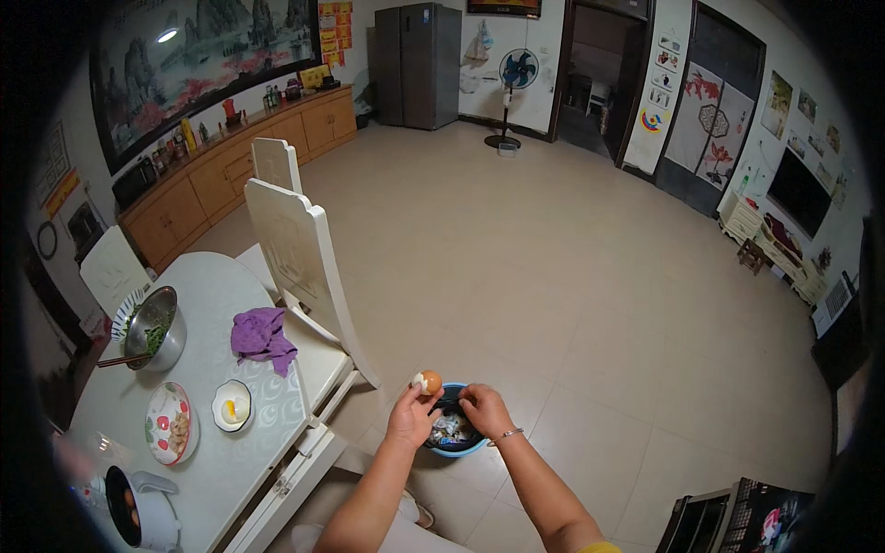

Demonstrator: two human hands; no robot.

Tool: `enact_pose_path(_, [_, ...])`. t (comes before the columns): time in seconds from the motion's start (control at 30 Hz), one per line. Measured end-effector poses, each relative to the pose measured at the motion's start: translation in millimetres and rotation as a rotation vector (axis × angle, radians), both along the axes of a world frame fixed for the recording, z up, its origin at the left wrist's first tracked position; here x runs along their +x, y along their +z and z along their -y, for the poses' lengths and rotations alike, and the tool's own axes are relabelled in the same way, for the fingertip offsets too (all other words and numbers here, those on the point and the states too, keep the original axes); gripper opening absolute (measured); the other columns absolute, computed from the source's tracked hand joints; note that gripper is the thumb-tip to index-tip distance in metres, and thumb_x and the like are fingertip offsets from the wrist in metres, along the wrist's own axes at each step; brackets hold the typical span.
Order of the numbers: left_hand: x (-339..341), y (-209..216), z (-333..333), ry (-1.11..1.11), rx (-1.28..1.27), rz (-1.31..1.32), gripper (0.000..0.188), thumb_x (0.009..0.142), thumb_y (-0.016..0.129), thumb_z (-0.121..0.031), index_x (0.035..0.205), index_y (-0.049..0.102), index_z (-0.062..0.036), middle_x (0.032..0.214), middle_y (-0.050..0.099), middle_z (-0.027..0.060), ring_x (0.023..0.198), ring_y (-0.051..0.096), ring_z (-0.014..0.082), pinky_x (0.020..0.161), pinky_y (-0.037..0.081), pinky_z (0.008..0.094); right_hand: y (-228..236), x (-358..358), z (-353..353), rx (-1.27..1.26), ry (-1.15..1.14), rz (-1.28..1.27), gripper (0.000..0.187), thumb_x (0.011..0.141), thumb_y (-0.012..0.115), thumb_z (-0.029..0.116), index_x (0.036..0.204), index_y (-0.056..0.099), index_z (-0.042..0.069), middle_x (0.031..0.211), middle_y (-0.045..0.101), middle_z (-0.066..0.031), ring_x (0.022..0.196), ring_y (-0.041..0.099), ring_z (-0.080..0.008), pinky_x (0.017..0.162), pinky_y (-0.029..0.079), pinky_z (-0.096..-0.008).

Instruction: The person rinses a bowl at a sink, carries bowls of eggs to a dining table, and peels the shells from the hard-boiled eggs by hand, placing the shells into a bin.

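A brown egg (430,380), with part of its white showing where the shell is off, is held in the fingers of my left hand (412,415). Close beside it, my right hand (487,412) has its fingertips pinched together; anything between them is too small to make out. Both hands are over a blue-rimmed bin (458,452) on the floor, which has a dark liner and litter inside. A bracelet (506,434) circles my right wrist. On the table to my left, a white pot (164,522) contains more brown eggs.
The white table (221,276) carries a small bowl (231,405) with a piece of egg, a patterned bowl (171,424), a steel bowl (162,324) of greens with chopsticks, and a purple cloth (262,339). White chairs (300,249) stand along it. A black crate (737,521) is at lower right.
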State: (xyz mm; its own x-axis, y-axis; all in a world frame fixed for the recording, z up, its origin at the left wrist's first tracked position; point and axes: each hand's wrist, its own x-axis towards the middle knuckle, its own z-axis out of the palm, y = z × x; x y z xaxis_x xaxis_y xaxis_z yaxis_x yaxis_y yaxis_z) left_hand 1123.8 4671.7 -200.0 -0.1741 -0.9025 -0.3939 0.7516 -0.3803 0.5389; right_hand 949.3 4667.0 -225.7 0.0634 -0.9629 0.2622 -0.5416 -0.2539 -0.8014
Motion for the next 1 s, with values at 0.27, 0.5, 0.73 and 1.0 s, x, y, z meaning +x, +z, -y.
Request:
enact_pose_path(0.27, [3, 3, -21, -0.102, -0.264, 0.27, 0.046, 0.085, 0.055, -0.002, 0.128, 0.039, -0.0038, 0.113, 0.054, 0.0091, 0.094, 0.057, 0.0157, 0.066, 0.049, 0.024, 49, 13, -12, 0.151, 0.16, 0.323, 0.029, 0.08, 0.069, 0.022, 0.097, 0.064, -0.001, 0.083, 0.064, -0.0105, 0.071, 0.06, -0.0145, 0.064, 0.049, -0.0266])
enact_pose_path(0.5, [14, 3, -31, -0.113, -0.357, 0.45, 0.049, 0.08, 0.063, -0.002, 0.126, 0.044, -0.0022, 0.107, 0.057, 0.0065, 0.086, 0.056, 0.01, 0.064, 0.047, 0.0202, 52, 21, -19, 0.252, 0.284, 0.353, 0.035, 0.08, 0.069, 0.019, 0.106, 0.06, -0.002, 0.091, 0.065, -0.0104, 0.08, 0.062, -0.0125, 0.071, 0.05, -0.0253])
enact_pose_path(0.73, [19, 4, -37, -0.106, -0.359, 0.512, 0.043, 0.08, 0.064, -0.002, 0.12, 0.048, 0.0001, 0.104, 0.057, 0.0078, 0.089, 0.056, 0.0111, 0.071, 0.048, 0.0211, 51, 28, -27, 0.261, 0.3, 0.335, 0.03, 0.083, 0.064, 0.015, 0.107, 0.059, -0.004, 0.089, 0.066, -0.0101, 0.079, 0.061, -0.012, 0.071, 0.05, -0.0252])
enact_pose_path(1.0, [16, 6, -41, -0.106, -0.376, 0.6, 0.039, 0.085, 0.061, -0.007, 0.122, 0.048, -0.0002, 0.1, 0.058, 0.0061, 0.083, 0.056, 0.0094, 0.066, 0.047, 0.0203, 55, 25, -32, 0.206, 0.338, 0.29, 0.033, 0.082, 0.065, 0.018, 0.106, 0.059, -0.004, 0.086, 0.065, -0.012, 0.074, 0.061, -0.0125, 0.067, 0.049, -0.0261])
